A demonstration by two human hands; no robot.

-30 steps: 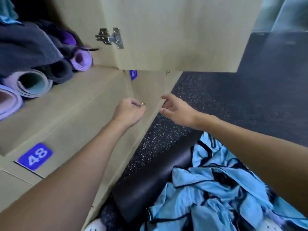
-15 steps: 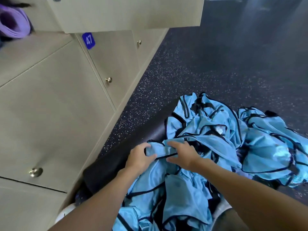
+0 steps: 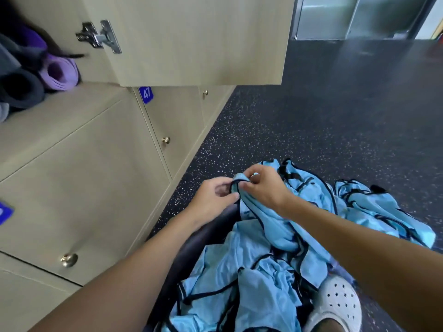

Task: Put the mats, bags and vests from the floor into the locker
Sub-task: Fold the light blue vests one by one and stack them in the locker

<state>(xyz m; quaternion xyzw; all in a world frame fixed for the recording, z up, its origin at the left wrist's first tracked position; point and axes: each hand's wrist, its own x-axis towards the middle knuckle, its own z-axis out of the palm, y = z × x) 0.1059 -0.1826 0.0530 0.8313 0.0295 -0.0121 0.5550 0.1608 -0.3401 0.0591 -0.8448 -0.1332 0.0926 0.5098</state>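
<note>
Pickup under way. A second ago the hands were up at the closed locker fronts, and half a second ago they were low on the heap. Now one light-blue vest (image 3: 268, 226) is raised by its black-trimmed edge at centre frame, its lower part trailing into the pile of vests (image 3: 239, 283) at lower centre. The view has tipped back up, so the open locker (image 3: 72, 104) shows at upper left, its door (image 3: 191, 39) swung out above.

Meaning for the task, as a judgement: the vest stage has only begun. One vest is in hand and not yet free of the others, more lie at right on the floor (image 3: 311, 128), and a black mat (image 3: 191, 248) lies beside the locker base under the left forearm. Rolled mats (image 3: 60, 73) are already inside the compartment.

Pose: both forearms reach forward from the lower frame, hands meeting just beside each other. Left hand (image 3: 213, 195) has its fingers curled, pinching the hem from the left. Right hand (image 3: 263, 185) is knuckles-up, thumb and fingers pinching the top fold. A white shoe (image 3: 335, 305) sits at lower right, touching the pile.
</note>
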